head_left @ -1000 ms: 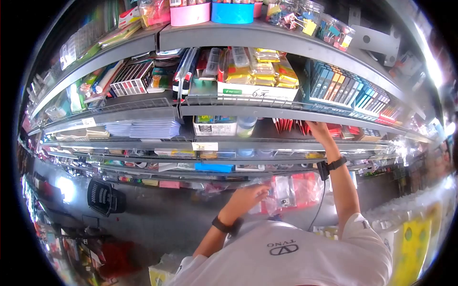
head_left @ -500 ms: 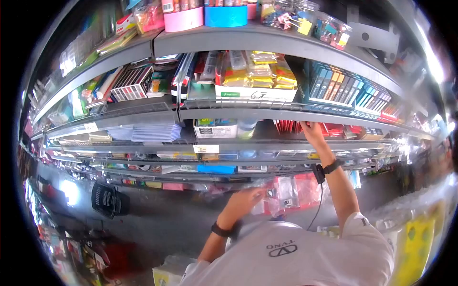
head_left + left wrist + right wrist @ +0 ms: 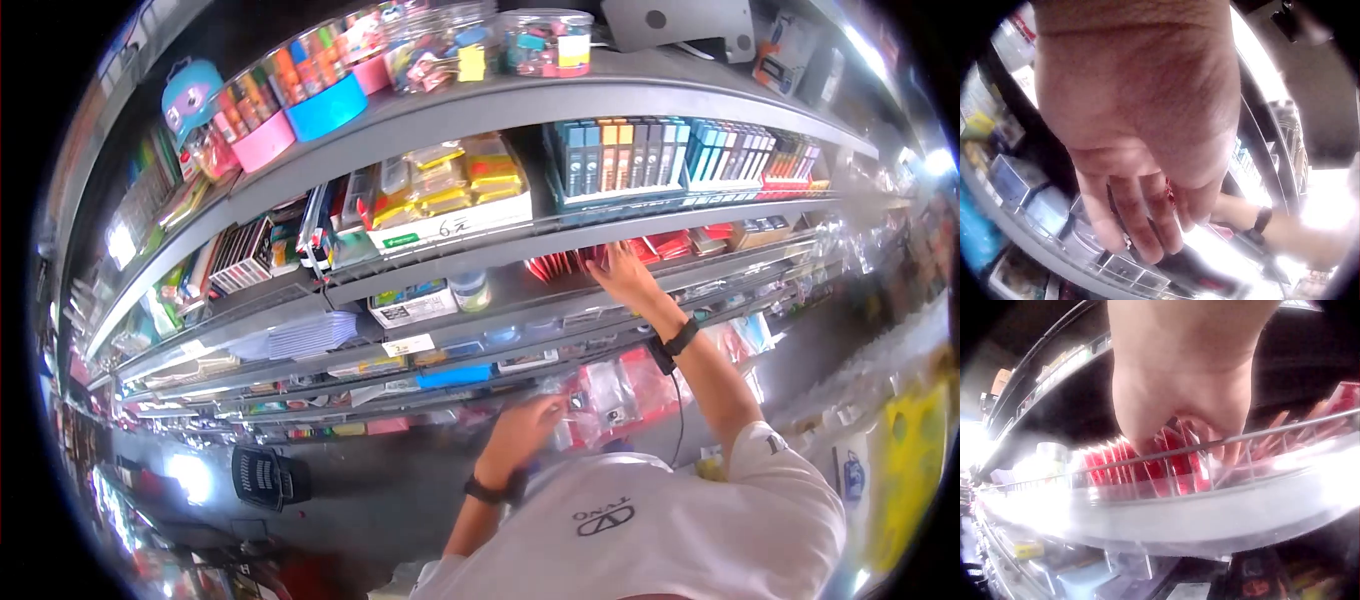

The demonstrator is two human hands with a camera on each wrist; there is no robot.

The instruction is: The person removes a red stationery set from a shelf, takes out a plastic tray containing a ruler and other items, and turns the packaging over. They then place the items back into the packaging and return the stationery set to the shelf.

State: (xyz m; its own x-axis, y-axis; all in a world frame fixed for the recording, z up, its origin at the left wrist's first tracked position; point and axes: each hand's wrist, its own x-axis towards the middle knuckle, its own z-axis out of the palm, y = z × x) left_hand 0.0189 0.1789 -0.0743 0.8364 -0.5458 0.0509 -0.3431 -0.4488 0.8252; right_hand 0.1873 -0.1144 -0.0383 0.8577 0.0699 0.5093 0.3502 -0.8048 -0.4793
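Note:
My right hand (image 3: pixel 628 277) reaches onto a middle shelf among red packets (image 3: pixel 550 266). In the right wrist view, the hand (image 3: pixel 1182 375) comes down behind a wire rail (image 3: pixel 1179 452), its thumb and fingers around a few upright red packets (image 3: pixel 1177 464); other packets lean in a row at the thumb's side. My left hand (image 3: pixel 522 432) hangs in front of the lower shelves and holds nothing. The left wrist view shows its palm (image 3: pixel 1138 112) with the fingers loosely bent.
Above the red packets are boxes of slim packs (image 3: pixel 620 158) and a white carton of yellow packages (image 3: pixel 455 225). A white box (image 3: pixel 412 305) and a jar (image 3: pixel 470 290) stand left of the packets. On the floor at the left is a black basket (image 3: pixel 262 477).
The head view has turned and tilted, so the shelves slant across it. My right hand remains at the red packets, with more of its back visible. The left hand is still empty.

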